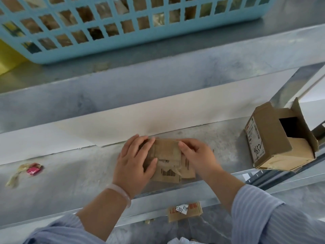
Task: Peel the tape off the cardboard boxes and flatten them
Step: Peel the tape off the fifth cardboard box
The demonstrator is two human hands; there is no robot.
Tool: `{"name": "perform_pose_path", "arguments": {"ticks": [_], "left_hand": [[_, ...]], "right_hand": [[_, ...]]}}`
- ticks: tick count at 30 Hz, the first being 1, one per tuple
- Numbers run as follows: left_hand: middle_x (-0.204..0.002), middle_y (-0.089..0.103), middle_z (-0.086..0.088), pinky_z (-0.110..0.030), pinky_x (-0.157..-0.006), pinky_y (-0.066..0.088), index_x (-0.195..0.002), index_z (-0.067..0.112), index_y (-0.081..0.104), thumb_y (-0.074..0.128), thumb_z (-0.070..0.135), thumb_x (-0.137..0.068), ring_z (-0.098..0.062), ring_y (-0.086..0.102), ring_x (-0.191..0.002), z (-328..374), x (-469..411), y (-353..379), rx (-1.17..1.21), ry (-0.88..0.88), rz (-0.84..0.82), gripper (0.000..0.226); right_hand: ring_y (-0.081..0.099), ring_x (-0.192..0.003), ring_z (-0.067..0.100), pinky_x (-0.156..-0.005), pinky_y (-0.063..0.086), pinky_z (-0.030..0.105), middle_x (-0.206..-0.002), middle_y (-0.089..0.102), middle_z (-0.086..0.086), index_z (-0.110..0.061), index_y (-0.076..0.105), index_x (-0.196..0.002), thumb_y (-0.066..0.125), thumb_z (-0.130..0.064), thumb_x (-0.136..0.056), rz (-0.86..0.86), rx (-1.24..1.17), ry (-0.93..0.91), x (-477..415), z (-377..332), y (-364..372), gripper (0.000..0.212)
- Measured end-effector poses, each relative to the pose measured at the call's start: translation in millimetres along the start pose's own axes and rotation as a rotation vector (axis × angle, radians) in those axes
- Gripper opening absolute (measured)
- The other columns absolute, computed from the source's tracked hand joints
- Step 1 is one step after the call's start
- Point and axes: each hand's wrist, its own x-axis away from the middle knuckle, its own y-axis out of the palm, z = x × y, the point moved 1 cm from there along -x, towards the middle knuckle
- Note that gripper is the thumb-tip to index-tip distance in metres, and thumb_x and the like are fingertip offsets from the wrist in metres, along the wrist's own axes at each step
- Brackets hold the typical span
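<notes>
Two hands I watch press down on the flattened box on the metal ledge: left hand on its nine o'clock side, right hand at three, fingers nearly straight.

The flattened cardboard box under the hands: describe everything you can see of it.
The flattened cardboard box is brown, creased and worn, and lies flat on the grey metal shelf. A printed barcode shows near its close edge, with what looks like glossy clear tape beside it. The left hand lies over its left side, fingers spread and thumb on top. The right hand covers its right side, thumb tip on the top face.
</notes>
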Motion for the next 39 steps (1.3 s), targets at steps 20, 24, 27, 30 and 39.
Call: {"name": "perform_pose_path", "arguments": {"ticks": [20,24,27,30,39], "left_hand": [[-0.142,0.045,-0.015,-0.053,-0.111,0.032,-0.136,0.009,0.044,0.048,0.038,-0.088,-0.035,0.032,-0.139,-3.5,13.0,19.2,-0.117,0.113,0.079,0.056],[-0.140,0.047,-0.012,-0.051,-0.111,0.033,-0.137,0.011,0.045,0.049,0.038,-0.088,-0.033,0.035,-0.136,-5.1,14.5,15.5,-0.052,0.095,0.040,0.056],[-0.142,0.044,-0.007,-0.044,-0.115,0.029,-0.141,0.013,0.044,0.049,0.039,-0.091,-0.028,0.032,-0.137,-1.6,7.6,7.3,0.015,0.033,-0.005,0.057],[-0.151,0.034,-0.001,-0.034,-0.119,0.014,-0.148,0.017,0.036,0.058,0.031,-0.092,-0.020,0.018,-0.143,4.3,-5.7,2.9,0.105,-0.065,-0.058,0.061],[-0.148,0.031,0.011,-0.037,-0.120,0.022,-0.127,0.045,0.043,0.044,-0.007,-0.094,-0.006,0.026,-0.140,2.5,-7.5,-6.8,0.759,-0.527,0.038,0.061]], "right_hand": [[0.054,-0.101,-0.016,-0.079,0.042,0.002,-0.110,0.063,-0.024,-0.040,0.071,-0.103,0.072,-0.023,-0.087,0.034,0.121,-0.160,22.1,-5.6,-7.9,0.024],[0.056,-0.100,-0.014,-0.079,0.044,0.003,-0.111,0.064,-0.023,-0.049,0.067,-0.099,0.070,-0.024,-0.088,0.001,0.132,-0.160,23.6,-7.8,-9.4,0.027],[0.057,-0.108,-0.008,-0.088,0.046,0.009,-0.118,0.061,-0.019,-0.052,0.057,-0.114,0.062,-0.026,-0.094,-0.081,0.091,-0.098,22.4,-10.4,-7.7,0.033],[0.054,-0.120,0.001,-0.102,0.047,0.027,-0.133,0.054,-0.016,-0.046,0.030,-0.147,0.061,-0.036,-0.094,-0.258,0.051,0.007,24.6,-10.5,0.0,0.062],[0.058,-0.110,0.009,-0.086,0.051,0.028,-0.135,0.052,-0.012,-0.059,-0.003,-0.144,0.053,-0.039,-0.097,-0.136,0.256,0.058,16.4,-1.8,0.3,0.076]]}}
